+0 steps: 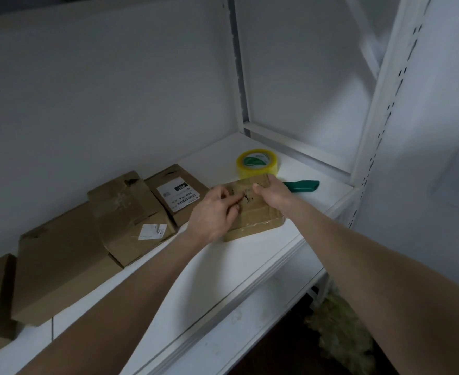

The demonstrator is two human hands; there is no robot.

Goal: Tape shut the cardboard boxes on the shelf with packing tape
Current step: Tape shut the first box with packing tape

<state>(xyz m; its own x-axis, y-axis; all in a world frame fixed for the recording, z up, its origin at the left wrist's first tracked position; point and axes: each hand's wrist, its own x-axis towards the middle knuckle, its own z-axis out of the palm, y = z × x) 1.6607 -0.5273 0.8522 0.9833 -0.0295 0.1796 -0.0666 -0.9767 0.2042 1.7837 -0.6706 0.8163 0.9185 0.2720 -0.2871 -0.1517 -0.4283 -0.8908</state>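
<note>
Lying flat near the front edge of the white shelf (223,280), a small box (258,220) is closed, its contents hidden and its top glossy with tape. The right grip (271,192) clasps its far edge, thumb on top. The left grip (214,212) rests curled fingers on the top; whether they pinch anything I cannot tell. A tape roll (257,165) sits just behind the box, with a green cutter (302,186) beside it. Four more closed boxes (131,212) crowd the shelf's left side, against a white wall (87,90).
</note>
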